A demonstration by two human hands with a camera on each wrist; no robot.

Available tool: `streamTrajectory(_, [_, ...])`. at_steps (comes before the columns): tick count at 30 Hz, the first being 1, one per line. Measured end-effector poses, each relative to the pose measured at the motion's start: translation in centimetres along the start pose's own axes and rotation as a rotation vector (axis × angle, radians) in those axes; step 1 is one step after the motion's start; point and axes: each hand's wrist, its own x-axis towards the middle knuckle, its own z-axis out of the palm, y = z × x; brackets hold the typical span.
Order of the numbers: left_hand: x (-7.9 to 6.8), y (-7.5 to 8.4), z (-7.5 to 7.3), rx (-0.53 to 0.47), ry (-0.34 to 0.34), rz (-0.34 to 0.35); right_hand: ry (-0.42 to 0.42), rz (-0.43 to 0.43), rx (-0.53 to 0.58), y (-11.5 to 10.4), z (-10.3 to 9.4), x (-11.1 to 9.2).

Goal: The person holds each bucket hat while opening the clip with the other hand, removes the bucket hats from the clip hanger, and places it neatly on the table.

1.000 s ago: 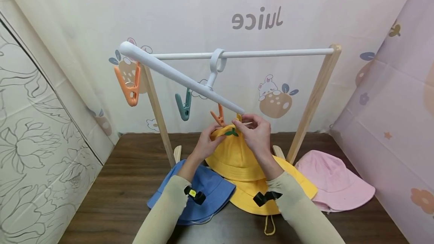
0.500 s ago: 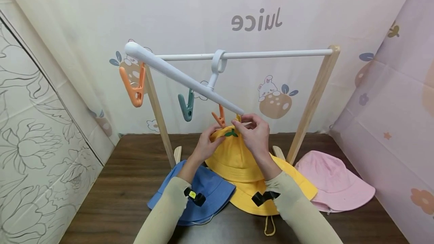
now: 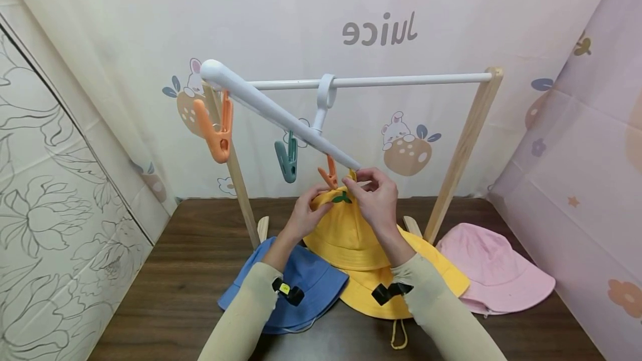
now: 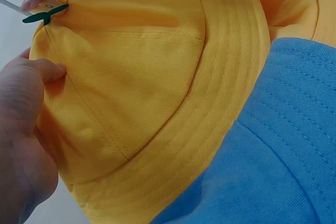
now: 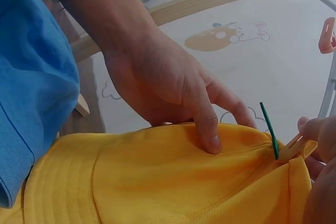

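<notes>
A yellow bucket hat [image 3: 346, 233] with a green sprout on its crown hangs upright below the right end of a white hanger [image 3: 271, 110]. My left hand [image 3: 306, 213] pinches the crown, thumb on the near side and fingers behind. My right hand [image 3: 378, 196] pinches a yellow clothes peg [image 5: 295, 148] at the top of the crown, beside the sprout [image 5: 270, 132]. Its jaws sit at the cloth, partly covered by fingers. Several pegs hang along the hanger: an orange peg [image 3: 217, 130], a green peg [image 3: 287, 157] and another orange peg [image 3: 329, 172] close to the left fingertips.
The hanger hooks over the white rail [image 3: 411, 79] of a wooden-legged rack [image 3: 463, 155]. On the dark table [image 3: 165, 283] lie a blue hat [image 3: 316, 280] under the left forearm, a second yellow hat [image 3: 371, 294] in the middle, and a pink hat [image 3: 494, 269] at right.
The hanger's left end has swung to the right, carrying the orange and green pegs with it. Both hands stay nearly still at the yellow hat's crown.
</notes>
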Motion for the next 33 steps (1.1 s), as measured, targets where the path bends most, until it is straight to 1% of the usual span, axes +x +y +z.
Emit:
streamTrajectory(7, [-0.02, -0.13, -0.06, -0.011, -0.005, 0.018, 0.013, -0.008, -0.022, 0.00, 0.18, -0.04])
streamTrajectory(14, [-0.06, -0.06, 0.02, -0.026, 0.000, -0.001, 0.020, -0.011, -0.035, 0.14, 0.23, 0.01])
streamTrajectory(23, [-0.17, -0.21, -0.02, -0.017, 0.003, 0.002, 0.028, -0.034, -0.031, 0.14, 0.34, 0.02])
streamTrajectory(33, [-0.41, 0.01, -0.09, -0.009, 0.002, -0.021, 0.022, -0.037, -0.031, 0.02, 0.41, -0.05])
